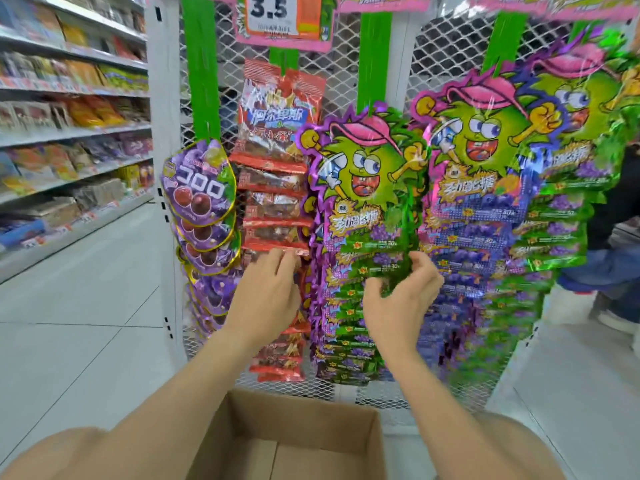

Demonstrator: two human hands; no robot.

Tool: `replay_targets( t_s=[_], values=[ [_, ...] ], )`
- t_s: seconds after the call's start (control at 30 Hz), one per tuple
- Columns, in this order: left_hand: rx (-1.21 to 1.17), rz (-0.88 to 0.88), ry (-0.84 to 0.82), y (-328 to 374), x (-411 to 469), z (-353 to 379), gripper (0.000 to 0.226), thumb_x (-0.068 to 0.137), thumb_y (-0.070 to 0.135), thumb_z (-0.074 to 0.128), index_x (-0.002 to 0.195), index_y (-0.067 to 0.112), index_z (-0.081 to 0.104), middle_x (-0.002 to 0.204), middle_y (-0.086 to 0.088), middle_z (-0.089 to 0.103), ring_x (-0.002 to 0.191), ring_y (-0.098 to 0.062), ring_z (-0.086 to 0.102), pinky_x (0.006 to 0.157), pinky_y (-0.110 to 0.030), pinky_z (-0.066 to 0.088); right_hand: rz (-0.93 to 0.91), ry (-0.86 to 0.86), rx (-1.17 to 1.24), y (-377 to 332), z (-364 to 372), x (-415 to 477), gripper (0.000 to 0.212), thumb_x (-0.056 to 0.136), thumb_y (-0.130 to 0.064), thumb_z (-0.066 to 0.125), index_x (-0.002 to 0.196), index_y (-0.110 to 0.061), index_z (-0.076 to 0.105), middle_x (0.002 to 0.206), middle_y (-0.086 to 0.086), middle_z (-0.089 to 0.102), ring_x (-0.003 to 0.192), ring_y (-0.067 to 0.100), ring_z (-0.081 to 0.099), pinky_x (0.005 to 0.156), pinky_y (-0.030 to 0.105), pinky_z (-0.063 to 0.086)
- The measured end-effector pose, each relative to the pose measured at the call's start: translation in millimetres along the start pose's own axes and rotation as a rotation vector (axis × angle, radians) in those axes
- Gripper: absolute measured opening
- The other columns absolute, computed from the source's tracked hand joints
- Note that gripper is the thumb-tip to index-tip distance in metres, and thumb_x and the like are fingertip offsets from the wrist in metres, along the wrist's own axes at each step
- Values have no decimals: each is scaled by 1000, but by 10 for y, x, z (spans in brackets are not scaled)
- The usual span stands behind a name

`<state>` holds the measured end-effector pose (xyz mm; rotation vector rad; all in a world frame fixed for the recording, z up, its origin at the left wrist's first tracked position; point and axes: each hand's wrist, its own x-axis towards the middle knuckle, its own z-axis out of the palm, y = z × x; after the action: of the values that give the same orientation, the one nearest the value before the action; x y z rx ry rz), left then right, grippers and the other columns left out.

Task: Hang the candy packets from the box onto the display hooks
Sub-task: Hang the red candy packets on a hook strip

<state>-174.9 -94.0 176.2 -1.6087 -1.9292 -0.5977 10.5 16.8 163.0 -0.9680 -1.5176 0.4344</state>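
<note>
— What can you read from where you stand?
— Your price sign (268, 8) up top reads "3.5". The purple grape packet (199, 183) on your left says "コロロ".
— And the green packets?
— Each green cartoon packet (363, 188) carries "30g" on its lower band. The shelf tags far left are too blurred for you to read.

- The green candy packets (367, 188) are glossy foil-like plastic, with shiny crinkled edges.
- The red packets (277, 140) are shiny plastic film.
- The box (349, 434) is matt brown cardboard.
- The display rack (346, 50) is white metal mesh.
- The floor (86, 323) is smooth pale tile.
</note>
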Motion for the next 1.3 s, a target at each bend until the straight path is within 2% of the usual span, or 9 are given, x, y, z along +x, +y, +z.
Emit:
replay_targets(
  t_s=[0.2, 0.37, 0.47, 0.57, 0.7, 0.8, 0.9, 1.13, 1.3],
  values=[
    [-583, -283, -414, 213, -215, 368, 78, 106, 54, 54, 166, 21, 17, 167, -3, 35, 145, -27, 48, 116, -47, 45, -45, -279, -47, 244, 103, -152, 80, 99, -18, 67, 162, -18, 16, 154, 8, 37, 142, 29, 38, 115, 41, 36],
    [-296, -559, -93, 438, -42, 259, 56, 88, 83, 49, 86, 27, 56, 77, 6, 64, 74, -25, 66, 68, -42, 59, -116, -62, -322, 206, -16, -108, 76, 75, -4, 70, 145, -8, 42, 135, 20, 45, 119, 39, 45, 99, 46, 34],
    [-169, -321, 252, 561, 68, 85, 36, 82, 50, 66, 86, 17, 50, 86, 1, 53, 79, -30, 56, 65, -42, 51, -168, 126, -279, 168, -157, 95, 69, 67, 0, 66, 135, -4, 52, 135, 22, 45, 122, 43, 43, 103, 49, 32],
    [-54, 86, 476, 698, 275, -30, 39, 70, 25, 69, 103, 7, 58, 118, -16, 50, 105, -40, 53, 91, -52, 44, -253, 196, -401, 173, -260, 447, 66, 87, -11, 57, 151, -5, 45, 158, 30, 31, 142, 52, 34, 120, 60, 26],
    [88, 249, 277, 973, 581, -37, 70, 90, 40, 62, 154, 16, 49, 172, -16, 28, 159, -42, 23, 126, -60, 23, -297, 17, -697, 258, -277, 728, 79, 102, -43, 48, 169, -31, 7, 172, 28, -4, 158, 53, 1, 125, 68, 12],
    [274, 241, 90, 929, 677, 102, 88, 101, 58, 55, 171, 29, 9, 179, -11, -5, 164, -42, -5, 129, -63, 9, -376, -75, -817, 520, -342, 854, 84, 104, -54, 50, 168, -36, -1, 172, 27, -9, 158, 51, -4, 123, 68, 20],
    [318, 188, 53, 855, 663, 206, 93, 101, 45, 62, 171, 28, 4, 178, -11, -10, 163, -44, -9, 129, -64, 9, -416, -115, -875, 684, -455, 909, 86, 104, -54, 53, 168, -36, -2, 172, 27, -9, 159, 49, -5, 123, 68, 20],
    [270, 261, 88, 860, 494, 291, 69, 102, 23, 58, 165, 18, 33, 177, -17, 11, 162, -45, 9, 127, -65, 17, -437, -201, -773, 657, -530, 469, 85, 86, -20, 58, 165, -15, 26, 170, 27, 13, 156, 51, 15, 123, 65, 21],
    [134, 404, 162, 667, -23, 384, 25, 94, 8, 59, 118, 8, 68, 133, -21, 63, 124, -44, 58, 103, -56, 46, -482, -334, -381, 499, -438, -37, 30, 79, -14, 57, 109, -14, 64, 112, 9, 54, 103, 32, 54, 88, 46, 48]
  ],
)
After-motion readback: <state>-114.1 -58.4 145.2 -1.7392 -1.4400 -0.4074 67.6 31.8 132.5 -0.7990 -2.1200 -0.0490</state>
